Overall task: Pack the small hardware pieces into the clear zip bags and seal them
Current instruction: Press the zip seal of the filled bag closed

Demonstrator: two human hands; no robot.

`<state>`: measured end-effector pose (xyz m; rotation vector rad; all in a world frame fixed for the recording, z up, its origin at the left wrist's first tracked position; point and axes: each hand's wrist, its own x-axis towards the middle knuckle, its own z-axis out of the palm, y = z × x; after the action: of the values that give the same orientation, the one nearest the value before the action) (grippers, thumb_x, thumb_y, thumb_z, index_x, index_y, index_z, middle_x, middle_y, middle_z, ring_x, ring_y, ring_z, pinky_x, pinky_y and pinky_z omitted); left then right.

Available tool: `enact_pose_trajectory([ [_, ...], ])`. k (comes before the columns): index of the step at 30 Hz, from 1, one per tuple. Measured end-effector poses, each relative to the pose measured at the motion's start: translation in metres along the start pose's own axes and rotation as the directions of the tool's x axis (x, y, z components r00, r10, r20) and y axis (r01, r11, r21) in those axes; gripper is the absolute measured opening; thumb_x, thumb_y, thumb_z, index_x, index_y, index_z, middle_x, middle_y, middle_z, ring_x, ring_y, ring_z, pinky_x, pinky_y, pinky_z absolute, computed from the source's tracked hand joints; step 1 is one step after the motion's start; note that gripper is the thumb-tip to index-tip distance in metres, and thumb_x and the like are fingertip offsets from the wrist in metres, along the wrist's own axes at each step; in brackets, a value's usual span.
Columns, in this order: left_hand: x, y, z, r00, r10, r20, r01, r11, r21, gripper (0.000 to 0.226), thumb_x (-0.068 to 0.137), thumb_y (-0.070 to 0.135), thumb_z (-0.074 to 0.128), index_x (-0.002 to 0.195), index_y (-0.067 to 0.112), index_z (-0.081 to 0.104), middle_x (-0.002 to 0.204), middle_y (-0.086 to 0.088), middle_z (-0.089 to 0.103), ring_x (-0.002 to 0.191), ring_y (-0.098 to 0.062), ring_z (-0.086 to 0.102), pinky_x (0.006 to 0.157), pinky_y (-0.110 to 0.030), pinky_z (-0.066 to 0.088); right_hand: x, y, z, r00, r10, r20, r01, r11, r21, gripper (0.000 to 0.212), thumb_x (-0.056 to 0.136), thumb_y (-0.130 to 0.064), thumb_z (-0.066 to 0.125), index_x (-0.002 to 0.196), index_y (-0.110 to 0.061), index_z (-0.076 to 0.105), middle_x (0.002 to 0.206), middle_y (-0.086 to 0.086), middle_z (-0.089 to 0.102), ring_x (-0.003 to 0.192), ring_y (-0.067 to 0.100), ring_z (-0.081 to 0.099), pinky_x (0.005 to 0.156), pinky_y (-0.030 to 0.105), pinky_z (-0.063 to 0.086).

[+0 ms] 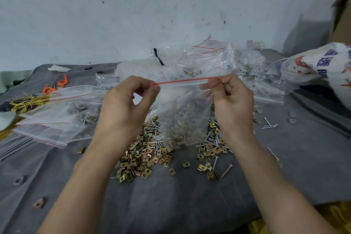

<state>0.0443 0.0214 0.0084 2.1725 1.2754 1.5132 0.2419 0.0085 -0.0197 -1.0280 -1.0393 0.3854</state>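
A clear zip bag [185,112] with a red strip along its top hangs upright in front of me, holding brass clips and nails in its lower half. My left hand [126,104] pinches the left end of the red strip between thumb and forefinger. My right hand [230,99] pinches the right end the same way. The strip is stretched straight between them. Under the bag lies a pile of small brass clips, nails and washers [152,154] on the grey cloth [171,201].
Filled and flat zip bags [57,118] lie at the left, more bags [207,59] heap up behind. Yellow and orange rubber bands [28,102] sit far left. A printed white sack [322,68] and a cardboard box [341,15] stand right. Loose nails [269,125] scatter right.
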Motion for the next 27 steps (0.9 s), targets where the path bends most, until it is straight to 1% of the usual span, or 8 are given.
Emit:
enact_pose_trajectory([
  [4, 0.003, -0.007, -0.003, 0.999, -0.05, -0.015, 0.049, 0.998, -0.029, 0.01, 0.092, 0.043, 0.064, 0.083, 0.046, 0.063, 0.086, 0.023, 0.065, 0.076, 0.009, 0.056, 0.062, -0.006, 0.037, 0.001, -0.005, 0.004, 1.0, -0.001, 0.028, 0.0, 0.999, 0.032, 0.022, 0.1, -0.01, 0.059, 0.084, -0.024, 0.065, 0.082, -0.007, 0.076, 0.075, 0.016, 0.071, 0.081, 0.048, 0.06],
  [6, 0.004, -0.007, -0.005, 0.999, -0.043, 0.006, 0.043, 0.999, -0.021, 0.002, 0.094, 0.044, 0.061, 0.094, 0.045, 0.062, 0.091, 0.028, 0.063, 0.082, 0.01, 0.057, 0.063, -0.006, 0.039, 0.002, -0.007, 0.005, 0.998, -0.043, 0.042, 0.043, 0.999, 0.012, 0.022, 0.1, -0.01, 0.059, 0.086, -0.025, 0.065, 0.083, -0.006, 0.075, 0.079, 0.02, 0.071, 0.081, 0.051, 0.059],
  [9, 0.005, 0.001, -0.003, 0.995, 0.006, 0.101, -0.009, 1.0, 0.021, 0.028, 0.093, 0.051, 0.054, 0.119, 0.043, 0.058, 0.103, 0.033, 0.059, 0.095, 0.012, 0.055, 0.071, -0.002, 0.039, 0.004, -0.012, 0.006, 0.993, -0.102, 0.064, 0.103, 0.995, -0.013, 0.02, 0.1, -0.014, 0.061, 0.086, -0.028, 0.067, 0.085, -0.006, 0.075, 0.081, 0.017, 0.071, 0.078, 0.043, 0.059],
  [12, 0.011, 0.013, 0.009, 0.974, 0.073, 0.214, -0.095, 0.991, 0.097, 0.025, 0.092, 0.053, 0.051, 0.108, 0.041, 0.065, 0.092, 0.03, 0.065, 0.09, 0.015, 0.056, 0.073, -0.005, 0.042, 0.005, -0.015, 0.007, 0.986, -0.117, 0.119, 0.124, 0.991, -0.058, 0.012, 0.099, -0.021, 0.065, 0.09, -0.026, 0.071, 0.084, -0.01, 0.074, 0.075, 0.004, 0.07, 0.07, 0.027, 0.056],
  [15, 0.018, 0.02, 0.024, 0.954, 0.074, 0.29, -0.124, 0.98, 0.158, 0.02, 0.098, 0.045, 0.052, 0.096, 0.034, 0.068, 0.082, 0.02, 0.069, 0.078, 0.004, 0.063, 0.07, -0.027, 0.054, 0.005, -0.014, 0.005, 0.982, -0.116, 0.151, 0.13, 0.987, -0.092, 0.014, 0.101, -0.026, 0.061, 0.1, -0.023, 0.075, 0.089, -0.012, 0.074, 0.077, 0.004, 0.071, 0.073, 0.032, 0.06],
  [20, 0.058, 0.014, 0.028, 0.913, 0.021, 0.408, -0.098, 0.981, 0.169, 0.02, 0.101, 0.033, 0.05, 0.091, 0.029, 0.068, 0.075, 0.015, 0.071, 0.063, 0.0, 0.066, 0.056, -0.018, 0.05, 0.015, -0.009, -0.007, 0.997, -0.047, 0.069, 0.061, 0.976, -0.208, 0.053, 0.099, -0.058, 0.04, 0.141, -0.03, 0.055, 0.104, -0.015, 0.074, 0.092, 0.008, 0.071, 0.087, 0.04, 0.058],
  [23, 0.103, -0.003, 0.009, 0.924, -0.112, 0.365, 0.045, 0.981, 0.186, 0.022, 0.1, 0.025, 0.05, 0.088, 0.02, 0.068, 0.074, 0.005, 0.073, 0.057, -0.009, 0.068, 0.048, -0.02, 0.048, 0.022, -0.001, -0.016, 0.999, -0.034, 0.018, 0.037, 0.971, -0.238, 0.04, 0.106, -0.043, 0.04, 0.14, -0.03, 0.055, 0.1, -0.014, 0.075, 0.084, 0.002, 0.07, 0.083, 0.041, 0.058],
  [27, 0.151, -0.034, -0.032, 0.922, -0.375, 0.096, 0.377, 0.926, -0.004, 0.019, 0.099, 0.019, 0.05, 0.095, 0.006, 0.065, 0.08, -0.007, 0.071, 0.047, -0.011, 0.064, 0.046, -0.022, 0.046, 0.023, 0.004, -0.023, 0.994, -0.076, 0.077, 0.099, 0.929, -0.358, 0.035, 0.108, -0.034, 0.038, 0.137, -0.029, 0.057, 0.099, -0.011, 0.075, 0.083, 0.006, 0.07, 0.074, 0.043, 0.059],
])
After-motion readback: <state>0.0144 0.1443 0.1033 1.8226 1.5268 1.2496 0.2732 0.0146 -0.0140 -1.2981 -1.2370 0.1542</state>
